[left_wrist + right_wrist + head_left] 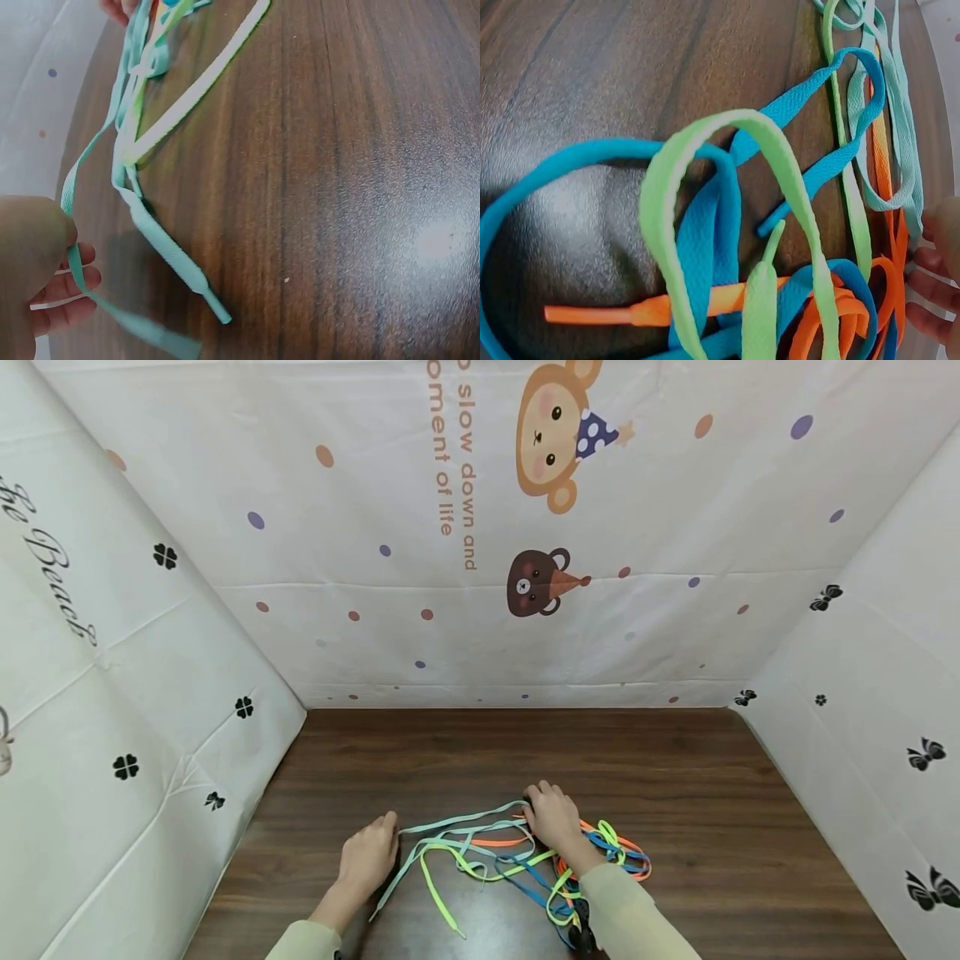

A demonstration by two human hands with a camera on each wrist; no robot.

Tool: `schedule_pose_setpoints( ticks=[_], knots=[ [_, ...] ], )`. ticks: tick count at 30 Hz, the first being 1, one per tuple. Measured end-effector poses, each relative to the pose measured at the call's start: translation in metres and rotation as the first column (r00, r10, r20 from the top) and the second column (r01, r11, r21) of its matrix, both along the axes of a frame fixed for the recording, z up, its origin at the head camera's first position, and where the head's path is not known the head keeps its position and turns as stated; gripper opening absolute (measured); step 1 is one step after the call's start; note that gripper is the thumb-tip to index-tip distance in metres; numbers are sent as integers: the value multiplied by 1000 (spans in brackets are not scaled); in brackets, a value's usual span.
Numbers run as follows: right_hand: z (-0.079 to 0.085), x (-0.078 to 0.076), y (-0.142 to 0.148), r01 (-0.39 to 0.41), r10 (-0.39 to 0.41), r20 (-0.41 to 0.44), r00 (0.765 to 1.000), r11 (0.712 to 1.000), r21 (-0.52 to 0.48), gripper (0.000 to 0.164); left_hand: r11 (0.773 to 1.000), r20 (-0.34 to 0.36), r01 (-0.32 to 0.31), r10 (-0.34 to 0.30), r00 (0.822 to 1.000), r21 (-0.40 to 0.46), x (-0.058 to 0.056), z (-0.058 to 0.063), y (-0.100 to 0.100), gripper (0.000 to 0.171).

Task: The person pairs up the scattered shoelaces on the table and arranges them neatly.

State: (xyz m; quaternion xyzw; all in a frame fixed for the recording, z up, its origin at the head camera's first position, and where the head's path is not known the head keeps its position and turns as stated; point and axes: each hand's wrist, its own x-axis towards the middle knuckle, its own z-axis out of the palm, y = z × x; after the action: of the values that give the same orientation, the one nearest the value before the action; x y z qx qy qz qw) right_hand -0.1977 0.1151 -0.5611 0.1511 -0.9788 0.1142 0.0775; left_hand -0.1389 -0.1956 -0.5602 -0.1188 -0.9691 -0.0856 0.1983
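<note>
My left hand (367, 857) pinches a mint-green shoelace (69, 195) between thumb and fingers, its tail hanging below them. This lace runs across to my right hand (553, 818), whose fingertips grip mint lace at the edge of a tangle. Another flat mint strand (169, 247) lies on the table beside the left hand, its tipped end showing. Under and around the right hand are a yellow-green shoelace (739, 120), a blue shoelace (604, 150) and an orange shoelace (656, 309), looped over one another. The right thumb is mostly hidden.
The dark brown wooden table (375, 752) is walled by white printed cloth (360, 527) at the back and both sides. A small black object (581, 931) lies at the near edge of the tangle, partly hidden by the right sleeve (626, 906).
</note>
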Motion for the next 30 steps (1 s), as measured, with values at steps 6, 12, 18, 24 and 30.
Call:
schedule_pose_setpoints(
  ticks=[6, 12, 18, 24, 30],
  knots=[
    [-3, -2, -2, 8, -8, -3, 1000, 1000, -5, 17, 1000, -72, 16, -16, 997, -5, 1, 9, -3, 24],
    [-6, -1, -5, 10, -10, -51, 999, 1000, -12, 12, 998, -112, 55, -55, 992, 2, 2, 21, -5, 20],
    [-9, -1, -7, 3, -4, -84, 996, 1000, -10, 10, 998, -130, 58, -54, 990, 24, 2, 28, -12, 19],
    [-4, 1, -10, -29, 24, -72, 997, 997, -78, 14, 999, -115, 37, -33, 993, 26, -1, 28, -22, 18],
    [12, 2, -12, -83, 69, -120, 990, 990, -115, 10, 999, -89, 8, -5, 996, 36, -7, 29, -33, 17]
  ],
)
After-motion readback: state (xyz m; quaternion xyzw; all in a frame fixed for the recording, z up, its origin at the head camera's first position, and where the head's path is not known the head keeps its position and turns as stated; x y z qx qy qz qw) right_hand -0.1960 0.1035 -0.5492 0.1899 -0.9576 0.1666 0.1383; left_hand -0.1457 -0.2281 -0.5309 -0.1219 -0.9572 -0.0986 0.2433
